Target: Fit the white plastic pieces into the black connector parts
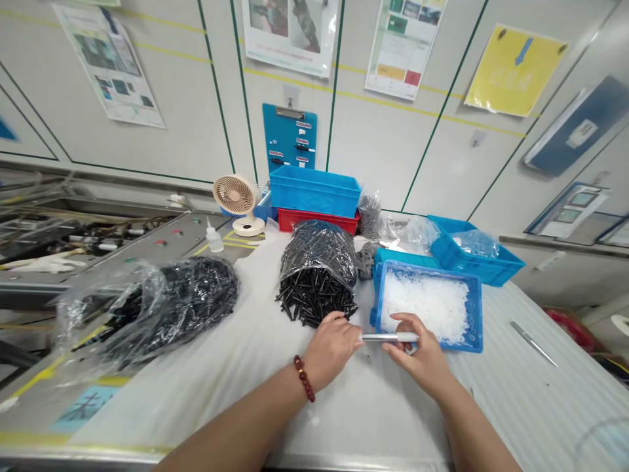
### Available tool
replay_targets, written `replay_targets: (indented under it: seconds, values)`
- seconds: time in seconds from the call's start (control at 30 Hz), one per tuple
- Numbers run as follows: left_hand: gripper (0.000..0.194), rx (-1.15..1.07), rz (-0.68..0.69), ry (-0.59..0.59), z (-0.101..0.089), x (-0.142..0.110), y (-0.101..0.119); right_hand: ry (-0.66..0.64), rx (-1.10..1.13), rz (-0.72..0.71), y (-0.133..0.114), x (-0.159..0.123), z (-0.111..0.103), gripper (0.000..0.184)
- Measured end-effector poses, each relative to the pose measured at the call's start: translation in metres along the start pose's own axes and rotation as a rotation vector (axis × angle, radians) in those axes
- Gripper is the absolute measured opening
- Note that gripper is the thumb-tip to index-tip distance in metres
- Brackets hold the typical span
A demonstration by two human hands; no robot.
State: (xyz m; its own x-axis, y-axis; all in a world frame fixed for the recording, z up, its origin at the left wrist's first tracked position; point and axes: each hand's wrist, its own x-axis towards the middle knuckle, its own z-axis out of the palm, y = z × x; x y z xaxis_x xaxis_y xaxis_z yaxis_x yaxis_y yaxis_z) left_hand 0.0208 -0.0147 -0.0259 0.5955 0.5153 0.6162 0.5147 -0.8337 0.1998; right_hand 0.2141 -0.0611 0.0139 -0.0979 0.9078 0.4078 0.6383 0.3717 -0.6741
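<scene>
A slim pen-shaped tool (390, 337), silver along its shaft and white at one end, lies level between my hands. My right hand (422, 360) has its thumb and fingers closed round the white end. At the silver end, my left hand (334, 351), with a beaded bracelet on the wrist, is pinched closed; what sits in its fingertips is too small to make out. Just beyond the left hand, black slender parts (317, 292) spill from an open clear plastic bag (319, 242). A blue tray (476, 314) of small white translucent pieces (427, 305) stands behind the right hand.
Another clear bag of black parts (196, 295) lies at left. Tweezers (533, 343) rest at right. Along the back are a small fan (238, 200), a dropper bottle (214, 237), a blue bin (314, 191) on a red one (289, 220), and another blue bin (496, 265).
</scene>
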Motion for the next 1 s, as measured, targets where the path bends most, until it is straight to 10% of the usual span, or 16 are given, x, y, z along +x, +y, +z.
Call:
replay_targets:
  seconds: [0.27,0.5,0.6,0.83,1.0]
  values:
    - [0.020,-0.034,0.015,-0.058,0.001,0.000,0.013,-0.280,-0.161,-0.162,-0.007,-0.005,0.022,0.061]
    - [0.014,-0.024,-0.014,0.014,-0.014,0.006,0.019,-0.129,0.030,-0.139,-0.004,0.000,0.024,0.033]
    - [0.034,0.014,-0.034,0.135,-0.023,0.007,0.018,0.029,0.212,0.001,0.004,0.003,0.007,0.028]
    - [0.034,0.012,-0.068,0.196,-0.018,0.005,0.011,0.845,0.340,0.192,0.021,0.009,-0.042,0.027]
    - [0.032,0.001,-0.074,0.169,-0.013,0.004,0.008,0.816,0.003,0.223,0.021,0.010,-0.042,0.030]
